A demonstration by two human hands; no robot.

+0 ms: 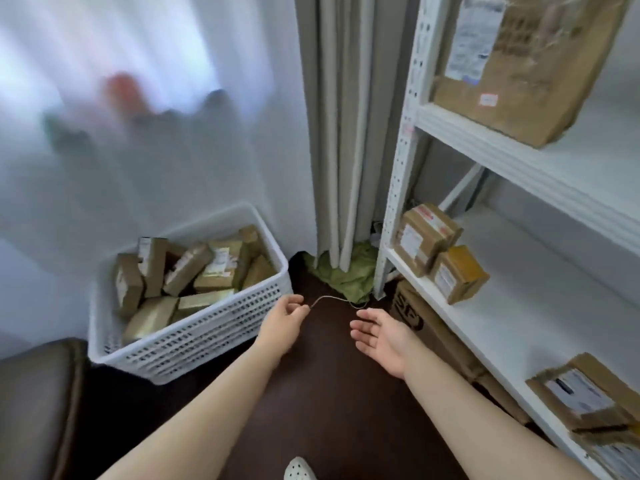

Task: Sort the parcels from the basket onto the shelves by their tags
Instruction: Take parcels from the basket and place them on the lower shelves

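Basket (187, 344) nearly full, few parcels (424, 239) on the shelves (519, 306); left hand (282, 323) pinches a thin cord (332, 297), right hand (382, 337) spread, empty

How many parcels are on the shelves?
5: a large parcel on the upper shelf; two small parcels at the lower shelf's far end; two flat parcels at its near end, one cut off. Boxes underneath not counted; more may be hidden.
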